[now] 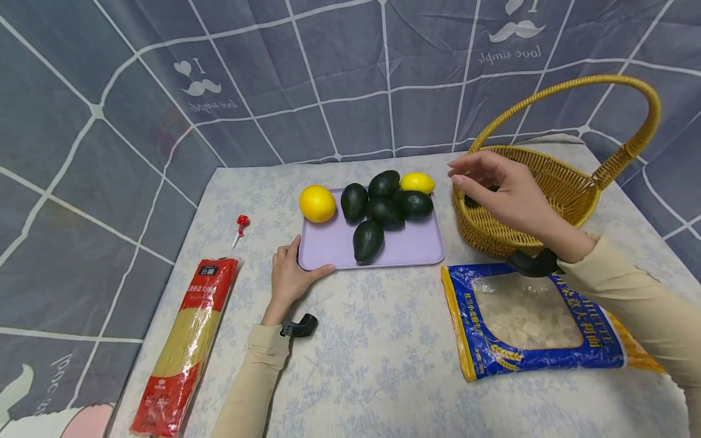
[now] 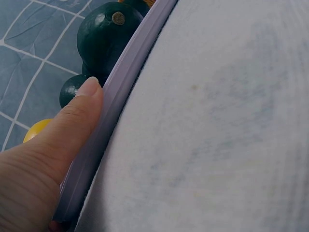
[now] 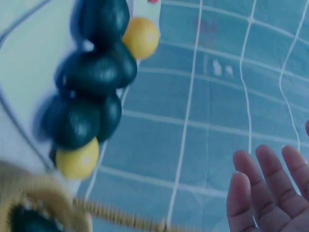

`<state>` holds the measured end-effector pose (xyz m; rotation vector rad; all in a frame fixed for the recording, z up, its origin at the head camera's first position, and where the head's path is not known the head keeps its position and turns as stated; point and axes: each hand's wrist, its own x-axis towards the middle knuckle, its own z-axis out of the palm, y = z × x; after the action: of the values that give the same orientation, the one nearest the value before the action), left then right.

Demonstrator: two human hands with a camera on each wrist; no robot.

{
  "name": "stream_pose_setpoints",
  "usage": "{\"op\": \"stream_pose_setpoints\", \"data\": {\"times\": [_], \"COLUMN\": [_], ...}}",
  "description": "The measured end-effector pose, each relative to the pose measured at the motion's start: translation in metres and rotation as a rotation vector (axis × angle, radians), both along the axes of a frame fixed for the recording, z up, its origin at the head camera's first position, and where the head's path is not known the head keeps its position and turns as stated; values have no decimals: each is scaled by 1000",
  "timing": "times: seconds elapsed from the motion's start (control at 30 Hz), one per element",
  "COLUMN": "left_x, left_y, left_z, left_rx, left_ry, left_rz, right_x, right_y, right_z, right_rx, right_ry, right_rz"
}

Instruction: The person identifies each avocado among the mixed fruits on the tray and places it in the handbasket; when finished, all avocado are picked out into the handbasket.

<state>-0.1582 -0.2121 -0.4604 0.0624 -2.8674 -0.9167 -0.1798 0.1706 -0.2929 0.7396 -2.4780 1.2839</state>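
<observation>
At least 1 avocado [image 3: 33, 221] is in the basket [image 1: 483, 236], 5 avocados [image 1: 369, 241] remain traywards, the right hand [image 1: 506, 185] hangs loose, unladen, and the left hand [image 1: 289, 277] grips the tray's [image 1: 328, 250] near-left corner!

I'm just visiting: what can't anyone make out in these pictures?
- Head view: most of the dark item in the basket, hidden by the right hand.
- Head view: the blue bag's upper right part, behind the right sleeve.
- Head view: the red packet's smallest print, too small.
- Left wrist view: most of the yellow fruit, behind the left hand.

Mirrored "love simple" on backdrop [image 1: 350, 67]
</observation>
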Motion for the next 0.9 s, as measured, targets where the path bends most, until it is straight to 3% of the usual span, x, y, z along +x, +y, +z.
{"op": "stream_pose_setpoints", "data": {"times": [0.53,0.9], "left_x": [1,1], "left_y": [0,1], "left_z": [3,3], "left_rx": [0,3], "left_ry": [-4,8], "left_rz": [1,-3], "right_x": [-21,-33], "right_y": [-76,-98], "right_z": [-38,-66], "right_rx": [103,266], "right_ry": [-266,-360], "right_rz": [242,232]}}
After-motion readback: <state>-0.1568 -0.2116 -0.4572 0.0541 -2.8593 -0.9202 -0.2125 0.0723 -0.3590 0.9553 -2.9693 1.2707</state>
